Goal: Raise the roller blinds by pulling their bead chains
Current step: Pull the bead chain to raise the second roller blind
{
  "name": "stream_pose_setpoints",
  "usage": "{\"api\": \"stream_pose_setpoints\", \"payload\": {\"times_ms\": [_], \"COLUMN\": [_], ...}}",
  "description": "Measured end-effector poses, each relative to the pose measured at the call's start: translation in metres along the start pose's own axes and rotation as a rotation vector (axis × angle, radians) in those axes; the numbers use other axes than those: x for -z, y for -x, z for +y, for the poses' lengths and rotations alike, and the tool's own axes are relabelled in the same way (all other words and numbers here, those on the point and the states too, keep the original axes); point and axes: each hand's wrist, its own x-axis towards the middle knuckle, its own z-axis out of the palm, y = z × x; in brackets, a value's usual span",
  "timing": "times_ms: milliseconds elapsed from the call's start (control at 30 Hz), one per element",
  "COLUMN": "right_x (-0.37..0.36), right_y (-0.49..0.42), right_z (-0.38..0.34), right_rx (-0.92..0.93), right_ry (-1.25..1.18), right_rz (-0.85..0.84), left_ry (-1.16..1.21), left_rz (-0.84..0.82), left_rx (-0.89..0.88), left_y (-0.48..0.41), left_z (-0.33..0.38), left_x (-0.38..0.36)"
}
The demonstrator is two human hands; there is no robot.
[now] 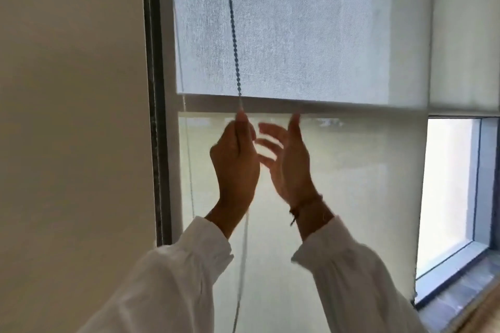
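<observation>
A grey woven roller blind [311, 35] hangs over the window, its bottom bar [338, 107] at about my hands' height. Behind it a paler, sheer blind [338, 211] reaches further down. A bead chain [232, 35] runs down in front of the grey blind. My left hand [235, 159] grips this chain just below the bottom bar, and the chain continues down past my wrist. My right hand [286, 154] is raised beside it with fingers spread and relaxed, holding nothing, its fingertips near the bottom bar. A thinner second strand [186, 143] hangs at the blind's left edge.
A plain wall [73, 116] fills the left, ending at the dark window frame [155, 116]. To the right another blind [465, 35] is raised, showing bright glass [449, 184] and a grey sill [460, 292]. White sleeves cover both forearms.
</observation>
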Motion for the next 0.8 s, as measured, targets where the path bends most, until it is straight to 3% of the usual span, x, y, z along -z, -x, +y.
{"api": "stream_pose_setpoints", "payload": {"times_ms": [133,300,400,567,800], "right_x": [-0.032,-0.076,-0.080,-0.074,-0.058], "right_y": [-0.027,-0.032,-0.025,0.001,0.075], "right_z": [-0.050,-0.052,-0.046,-0.053,0.012], "right_rx": [-0.016,0.140,0.325,0.482,0.422], "right_ry": [0.017,0.240,0.288,0.286,0.366], "right_rz": [-0.192,0.161,0.243,0.308,0.351], "left_ry": [-0.200,-0.296,-0.166,0.185,0.502], "left_rz": [-0.105,-0.194,-0.217,-0.421,-0.468], "left_rx": [-0.039,0.086,0.236,0.589,0.494], "left_y": [0.051,0.082,0.076,0.049,-0.035], "left_z": [-0.033,-0.059,-0.049,-0.020,0.035], "left_x": [0.014,0.036,0.038,0.040,0.044]}}
